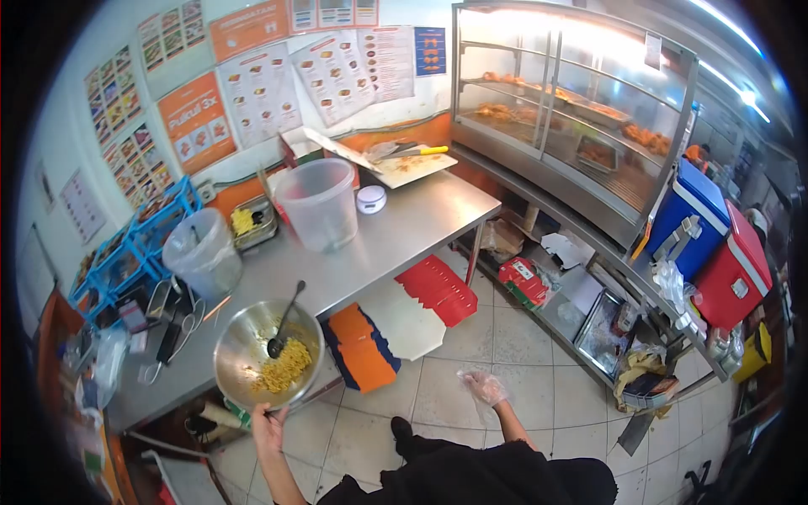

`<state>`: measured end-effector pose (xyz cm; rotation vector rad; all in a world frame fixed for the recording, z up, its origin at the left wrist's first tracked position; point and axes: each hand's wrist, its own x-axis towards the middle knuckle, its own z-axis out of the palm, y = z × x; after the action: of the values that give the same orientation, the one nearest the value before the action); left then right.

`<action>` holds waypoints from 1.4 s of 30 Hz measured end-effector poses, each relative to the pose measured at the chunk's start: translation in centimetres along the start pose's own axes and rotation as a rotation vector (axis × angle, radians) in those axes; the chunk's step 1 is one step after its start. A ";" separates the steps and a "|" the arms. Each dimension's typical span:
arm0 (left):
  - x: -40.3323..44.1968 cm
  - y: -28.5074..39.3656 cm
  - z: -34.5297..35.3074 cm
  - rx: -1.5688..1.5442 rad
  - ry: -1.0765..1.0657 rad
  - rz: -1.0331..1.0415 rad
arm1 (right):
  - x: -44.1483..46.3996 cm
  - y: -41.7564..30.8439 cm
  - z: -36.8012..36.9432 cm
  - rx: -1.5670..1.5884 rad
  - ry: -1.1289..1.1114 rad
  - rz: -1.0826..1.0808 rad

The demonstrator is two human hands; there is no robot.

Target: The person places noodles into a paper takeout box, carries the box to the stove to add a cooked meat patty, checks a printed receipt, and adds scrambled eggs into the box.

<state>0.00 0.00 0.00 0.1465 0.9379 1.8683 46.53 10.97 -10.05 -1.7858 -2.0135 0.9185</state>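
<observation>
My bare left hand [268, 427] grips the near rim of a steel mixing bowl [240, 332], which rests at the front edge of the steel table. Yellow, crumbly food [284, 367] lies in the lower right of the bowl. A dark spoon [288, 316] leans inside it, its head by the food and its handle over the far rim. My right hand [486, 389] wears a clear plastic glove and hangs over the tiled floor, away from the table. Its fingers look loosely apart, with nothing visible in them.
On the steel table [404, 220] stand a clear bucket [318, 206], a lined bucket [202, 252], a white scale [371, 199] and a cutting board [412, 168] with a yellow-handled knife [425, 152]. A glass display case [572, 109] and low shelf [555, 307] flank the right.
</observation>
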 end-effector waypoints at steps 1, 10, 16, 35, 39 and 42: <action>1.4 0.9 0.9 -0.057 -0.022 -0.029 | 0.1 0.4 0.3 0.074 0.028 0.040; 19.2 0.6 4.3 -0.021 0.011 -0.047 | 13.8 -5.3 1.5 0.206 0.141 0.056; 25.4 0.6 3.1 -0.082 0.061 -0.120 | 15.2 -9.4 1.7 0.090 0.058 0.055; 22.2 1.0 0.2 0.065 0.271 0.023 | 24.3 -22.3 -1.6 0.031 -0.029 -0.247; 18.9 1.2 -7.7 0.034 0.314 0.057 | 21.8 -35.7 -1.3 0.239 -0.160 -0.576; 16.9 5.5 -11.2 0.017 0.514 0.134 | 18.4 -47.6 -2.2 0.132 -0.101 -0.817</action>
<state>-17.72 6.75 -9.08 -0.2824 1.3158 2.0659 7.57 28.13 18.23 -0.7143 -2.3562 0.8329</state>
